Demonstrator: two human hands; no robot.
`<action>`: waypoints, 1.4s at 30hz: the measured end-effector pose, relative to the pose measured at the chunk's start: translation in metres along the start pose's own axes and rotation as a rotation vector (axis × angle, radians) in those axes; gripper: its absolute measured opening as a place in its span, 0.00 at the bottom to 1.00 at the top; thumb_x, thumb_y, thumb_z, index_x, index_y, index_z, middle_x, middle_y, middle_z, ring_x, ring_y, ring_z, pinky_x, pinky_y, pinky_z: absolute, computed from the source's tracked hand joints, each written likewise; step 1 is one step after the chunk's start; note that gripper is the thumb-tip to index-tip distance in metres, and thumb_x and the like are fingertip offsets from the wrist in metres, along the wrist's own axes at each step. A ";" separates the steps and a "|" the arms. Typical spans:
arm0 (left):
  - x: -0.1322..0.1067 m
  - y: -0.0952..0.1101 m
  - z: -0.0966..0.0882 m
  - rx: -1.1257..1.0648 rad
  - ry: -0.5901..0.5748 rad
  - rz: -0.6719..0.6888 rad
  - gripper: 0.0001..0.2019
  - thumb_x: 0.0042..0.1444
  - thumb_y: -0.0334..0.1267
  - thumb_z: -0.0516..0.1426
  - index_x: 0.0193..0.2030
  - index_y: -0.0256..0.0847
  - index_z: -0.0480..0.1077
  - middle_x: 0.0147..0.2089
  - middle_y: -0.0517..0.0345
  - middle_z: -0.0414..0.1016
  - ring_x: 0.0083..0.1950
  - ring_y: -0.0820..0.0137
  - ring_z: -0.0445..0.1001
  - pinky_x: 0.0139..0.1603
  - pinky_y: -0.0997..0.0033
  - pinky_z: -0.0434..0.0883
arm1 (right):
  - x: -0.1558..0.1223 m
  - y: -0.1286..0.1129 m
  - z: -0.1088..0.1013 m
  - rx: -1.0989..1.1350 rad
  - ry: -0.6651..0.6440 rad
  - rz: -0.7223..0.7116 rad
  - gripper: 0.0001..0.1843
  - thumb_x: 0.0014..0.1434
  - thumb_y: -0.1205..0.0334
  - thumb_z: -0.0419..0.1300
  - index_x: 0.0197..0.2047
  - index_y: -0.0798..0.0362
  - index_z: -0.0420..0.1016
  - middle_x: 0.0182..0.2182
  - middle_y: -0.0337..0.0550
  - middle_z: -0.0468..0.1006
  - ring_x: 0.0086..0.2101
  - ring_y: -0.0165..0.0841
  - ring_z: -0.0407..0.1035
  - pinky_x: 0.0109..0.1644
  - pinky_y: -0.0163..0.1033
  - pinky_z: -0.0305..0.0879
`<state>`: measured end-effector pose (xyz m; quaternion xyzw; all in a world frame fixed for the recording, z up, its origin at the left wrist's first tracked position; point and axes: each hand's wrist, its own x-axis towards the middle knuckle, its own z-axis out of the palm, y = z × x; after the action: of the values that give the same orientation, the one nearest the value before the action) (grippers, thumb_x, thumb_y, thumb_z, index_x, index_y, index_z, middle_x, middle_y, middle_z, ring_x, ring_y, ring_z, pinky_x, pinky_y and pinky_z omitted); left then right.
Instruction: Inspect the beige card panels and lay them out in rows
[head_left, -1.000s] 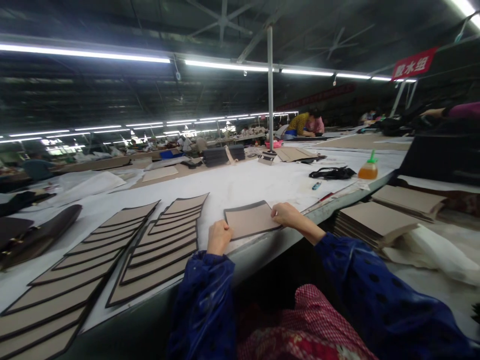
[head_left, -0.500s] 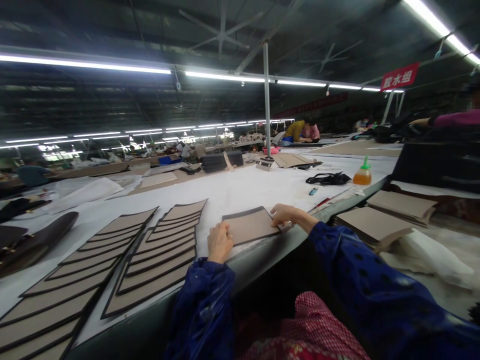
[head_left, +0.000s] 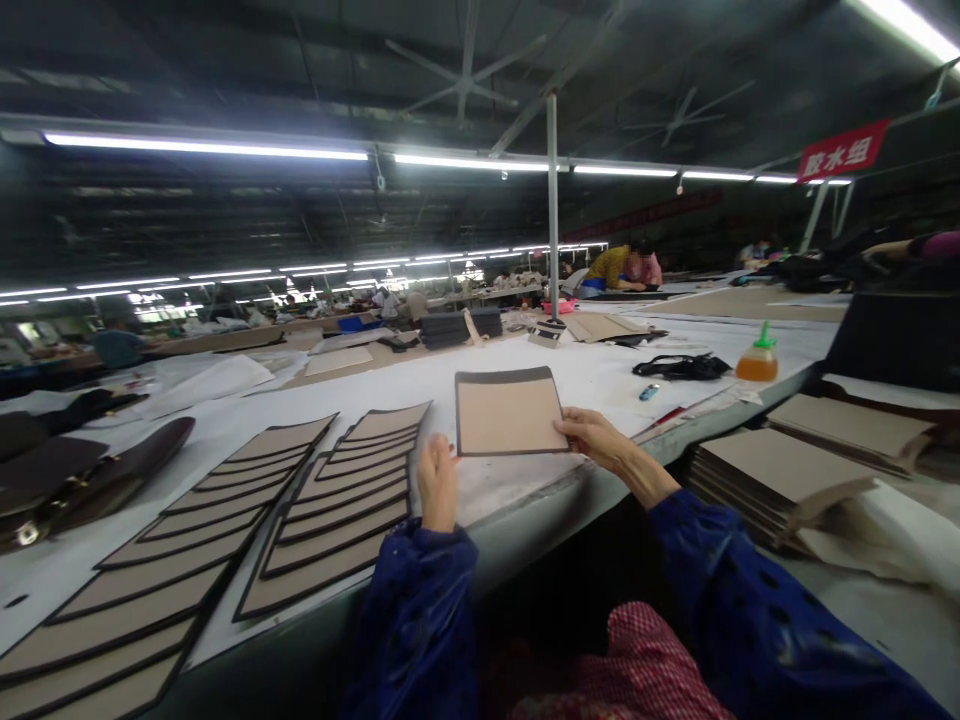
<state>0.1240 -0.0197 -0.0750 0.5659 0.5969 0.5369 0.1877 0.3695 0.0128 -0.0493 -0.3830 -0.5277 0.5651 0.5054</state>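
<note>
A beige panel with dark edging (head_left: 510,412) is raised off the table and tilted to face me. My right hand (head_left: 596,440) pinches its lower right corner, thumb on the front. Beside the lower left corner is my left hand (head_left: 437,482), upright, its fingers loosely apart and holding nothing; whether a fingertip brushes the panel is unclear. To the left, similar dark-edged panels lie overlapped in two rows, a nearer row (head_left: 337,525) and a longer row (head_left: 191,545).
Stacks of beige sheets (head_left: 802,465) stand low at my right. Farther along the white-covered table (head_left: 390,375) are a bottle of amber liquid (head_left: 757,362), black straps (head_left: 681,367) and a small blue item (head_left: 649,393). Dark curved pieces (head_left: 142,470) lie far left. A metal post (head_left: 553,200) rises behind.
The panel has gone from lying on the table to being lifted and tilted up in my right hand. My left hand has come off it to its left side. The view has shifted slightly left.
</note>
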 end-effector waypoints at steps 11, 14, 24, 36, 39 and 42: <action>-0.008 0.009 0.003 -0.977 -0.346 -0.170 0.17 0.49 0.50 0.62 0.35 0.37 0.67 0.40 0.53 0.74 0.43 0.60 0.77 0.49 0.57 0.75 | -0.011 0.024 0.057 0.134 0.200 -0.124 0.15 0.48 0.61 0.64 0.39 0.51 0.64 0.36 0.42 0.78 0.36 0.36 0.74 0.34 0.39 0.74; -0.006 0.006 0.002 -0.973 -0.306 -0.246 0.16 0.50 0.49 0.62 0.35 0.38 0.67 0.39 0.53 0.76 0.38 0.64 0.78 0.43 0.61 0.77 | -0.020 0.033 0.069 0.083 0.212 -0.152 0.18 0.47 0.57 0.64 0.40 0.51 0.64 0.38 0.43 0.78 0.38 0.36 0.74 0.34 0.37 0.72; -0.008 0.006 -0.001 -0.875 -0.429 -0.229 0.18 0.50 0.48 0.62 0.41 0.35 0.71 0.40 0.47 0.78 0.32 0.65 0.77 0.30 0.66 0.76 | -0.008 -0.018 0.021 -0.541 0.518 -0.484 0.37 0.47 0.45 0.67 0.54 0.57 0.63 0.55 0.60 0.67 0.52 0.47 0.66 0.52 0.50 0.67; -0.016 0.010 -0.008 -0.766 -0.750 -0.141 0.20 0.48 0.52 0.62 0.36 0.34 0.74 0.30 0.49 0.76 0.26 0.66 0.75 0.26 0.68 0.75 | 0.005 -0.084 0.009 -0.369 -0.326 0.219 0.21 0.42 0.51 0.71 0.35 0.58 0.79 0.31 0.49 0.82 0.28 0.38 0.76 0.34 0.39 0.75; -0.015 0.010 -0.008 -0.759 -0.781 -0.124 0.22 0.47 0.54 0.62 0.36 0.33 0.74 0.30 0.49 0.76 0.26 0.66 0.75 0.27 0.67 0.75 | 0.001 -0.079 0.008 -0.312 -0.257 0.246 0.19 0.40 0.54 0.73 0.32 0.58 0.80 0.28 0.50 0.82 0.25 0.38 0.76 0.28 0.38 0.74; -0.016 0.009 -0.008 -0.754 -0.785 -0.108 0.22 0.46 0.54 0.63 0.35 0.33 0.73 0.30 0.49 0.76 0.26 0.67 0.74 0.27 0.68 0.75 | -0.001 -0.076 0.009 -0.294 -0.171 0.240 0.17 0.38 0.57 0.73 0.30 0.58 0.79 0.25 0.49 0.81 0.22 0.37 0.74 0.24 0.37 0.73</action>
<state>0.1265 -0.0388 -0.0701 0.5858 0.2762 0.4517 0.6137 0.3738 0.0050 0.0263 -0.4636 -0.5959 0.5686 0.3264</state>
